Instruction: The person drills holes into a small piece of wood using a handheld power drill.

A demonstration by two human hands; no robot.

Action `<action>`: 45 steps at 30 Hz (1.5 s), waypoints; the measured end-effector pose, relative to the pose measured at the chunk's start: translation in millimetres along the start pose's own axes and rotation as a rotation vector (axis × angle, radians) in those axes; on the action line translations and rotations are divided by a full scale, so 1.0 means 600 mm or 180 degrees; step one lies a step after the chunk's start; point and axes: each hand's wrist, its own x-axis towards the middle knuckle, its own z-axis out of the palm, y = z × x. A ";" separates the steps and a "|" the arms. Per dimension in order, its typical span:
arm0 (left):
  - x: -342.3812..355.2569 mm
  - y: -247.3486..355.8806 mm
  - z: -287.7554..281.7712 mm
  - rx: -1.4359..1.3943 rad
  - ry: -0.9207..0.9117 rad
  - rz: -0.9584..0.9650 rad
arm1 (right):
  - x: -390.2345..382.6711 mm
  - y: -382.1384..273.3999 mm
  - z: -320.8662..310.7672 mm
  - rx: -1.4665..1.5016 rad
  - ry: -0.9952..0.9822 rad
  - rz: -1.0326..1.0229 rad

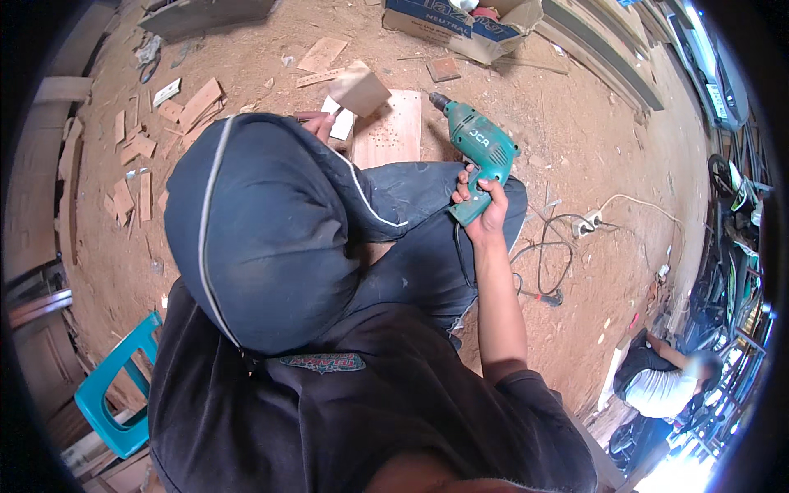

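Note:
My right hand is wrapped round the handle of a green power drill, its chuck pointing to the far left. Beyond my raised left knee, my left hand shows only in part, its fingers bent. What these fingers grip cannot be made out. Close to them are a thin reddish-brown piece and a white flat piece. A blurred, tilted square wood block overlaps the far left edge of a pale wooden board. Several small holes or dark spots mark this board.
Wood offcuts lie scattered at left. A cardboard box stands at the far side. Cable and a socket strip lie at right. A teal plastic stool is at near left; another person sits at near right.

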 end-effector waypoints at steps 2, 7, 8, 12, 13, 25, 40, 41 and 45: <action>-0.007 0.008 -0.009 0.0155 -0.0289 0.0148 | 0.001 0.002 -0.001 0.0088 0.0047 -0.0009; -0.002 0.028 -0.025 0.0541 -0.0997 -0.0156 | 0.001 0.001 0.008 0.0091 0.0183 0.0006; -0.003 0.027 -0.026 0.0508 -0.0822 -0.0182 | 0.003 0.001 0.006 0.0095 0.0180 0.0042; -0.008 0.054 -0.028 0.0117 -0.0073 -0.0208 | 0.007 0.000 0.011 0.0009 0.0150 0.0116; -0.010 0.058 -0.031 -0.0034 0.0124 -0.0189 | 0.009 0.000 0.012 0.0001 0.0137 0.0140; -0.025 0.063 -0.039 0.1487 -0.0778 0.0641 | 0.012 -0.001 0.009 0.0001 0.0120 0.0211; 0.016 0.059 -0.061 0.1837 -0.1330 0.0231 | 0.000 -0.019 0.037 -0.0773 0.0440 0.0400; 0.013 0.060 -0.059 0.1776 -0.1314 0.0142 | -0.002 -0.025 0.049 -0.0882 0.0477 0.0404; 0.008 0.068 -0.063 0.1563 -0.1312 0.0021 | -0.008 -0.064 0.086 -0.1590 0.0482 0.0394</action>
